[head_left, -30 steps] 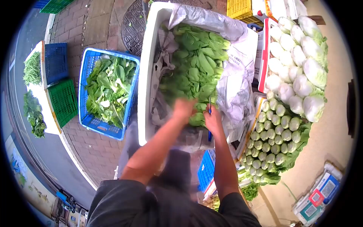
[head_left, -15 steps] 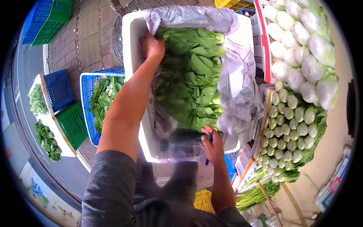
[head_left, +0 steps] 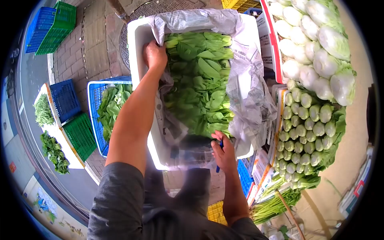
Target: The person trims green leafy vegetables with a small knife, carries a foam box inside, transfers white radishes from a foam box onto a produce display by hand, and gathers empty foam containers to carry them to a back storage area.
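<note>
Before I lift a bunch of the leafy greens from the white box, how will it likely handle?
The leafy greens will probably flop, since the leaves look broad and thin. Their pale stem ends look thicker, so likely stiffer. Packed overlapping in the white box, neighbours may drag along.

Bright Light, Smeared Patch, Bent Edges

Strong light bleaches the rim of the white rectangular foam box (head_left: 136, 44). Inside it, dark haze smears the left side of the leafy green vegetables (head_left: 208, 86). Below the box, the dark grey cloth trousers (head_left: 193, 187) blur; left of it, the grey asphalt road (head_left: 78, 189) curves with lens distortion.
</note>
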Available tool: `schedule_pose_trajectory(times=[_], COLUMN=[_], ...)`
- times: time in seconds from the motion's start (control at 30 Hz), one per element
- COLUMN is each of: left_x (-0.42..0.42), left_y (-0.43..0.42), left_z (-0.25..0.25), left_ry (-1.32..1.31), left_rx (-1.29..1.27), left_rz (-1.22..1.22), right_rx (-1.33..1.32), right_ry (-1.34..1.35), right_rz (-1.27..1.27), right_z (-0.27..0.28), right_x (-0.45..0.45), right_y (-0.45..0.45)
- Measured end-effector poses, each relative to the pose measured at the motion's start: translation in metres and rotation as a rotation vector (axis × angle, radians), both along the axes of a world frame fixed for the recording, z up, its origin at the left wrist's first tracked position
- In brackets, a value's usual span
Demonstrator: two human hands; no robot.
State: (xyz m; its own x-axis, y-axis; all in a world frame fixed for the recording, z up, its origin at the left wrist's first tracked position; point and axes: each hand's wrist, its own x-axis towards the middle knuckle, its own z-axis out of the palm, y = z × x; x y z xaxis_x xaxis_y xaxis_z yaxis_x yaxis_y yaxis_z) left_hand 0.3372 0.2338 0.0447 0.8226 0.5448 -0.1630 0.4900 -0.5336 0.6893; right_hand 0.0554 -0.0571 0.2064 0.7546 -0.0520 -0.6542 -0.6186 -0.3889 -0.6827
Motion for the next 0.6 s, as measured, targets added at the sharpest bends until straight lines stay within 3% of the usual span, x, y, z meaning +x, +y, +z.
schedule_pose_trajectory(times=[0.07, 0.2, 0.27, 0.3, 0.33, 0.43, 0.5, 0.6], left_x=[-0.007, -0.018, -0.029, -0.036, -0.046, -0.074, -0.089, -0.109], left_y=[-0.001, -0.008, -0.006, -0.005, -0.005, -0.011, -0.004, -0.021], left_z=[0.004, 0.062, 0.068, 0.072, 0.080, 0.096, 0.089, 0.139], left_ry=[-0.077, 0.011, 0.086, 0.124, 0.097, 0.115, 0.124, 0.104], left_rx=[0.005, 0.042, -0.296, -0.465, -0.808, -1.298, -1.485, -1.681], left_rz=[-0.018, -0.108, -0.034, 0.004, 0.048, 0.198, 0.137, 0.202], right_rx=[-0.001, -0.029, 0.012, 0.051, 0.090, 0.209, 0.261, 0.305], right_ry=[0.006, 0.053, 0.163, 0.145, 0.127, 0.090, 0.029, -0.005], right_rz=[0.007, 0.024, -0.010, -0.054, -0.097, -0.170, -0.167, -0.169], right_z=[0.007, 0.015, 0.029, 0.031, 0.033, 0.029, 0.026, 0.022], right_x=[0.002, 0.009, 0.026, 0.030, 0.034, 0.046, 0.065, 0.088], right_y=[-0.002, -0.004, 0.000, 0.003, 0.009, 0.024, 0.042, 0.067])
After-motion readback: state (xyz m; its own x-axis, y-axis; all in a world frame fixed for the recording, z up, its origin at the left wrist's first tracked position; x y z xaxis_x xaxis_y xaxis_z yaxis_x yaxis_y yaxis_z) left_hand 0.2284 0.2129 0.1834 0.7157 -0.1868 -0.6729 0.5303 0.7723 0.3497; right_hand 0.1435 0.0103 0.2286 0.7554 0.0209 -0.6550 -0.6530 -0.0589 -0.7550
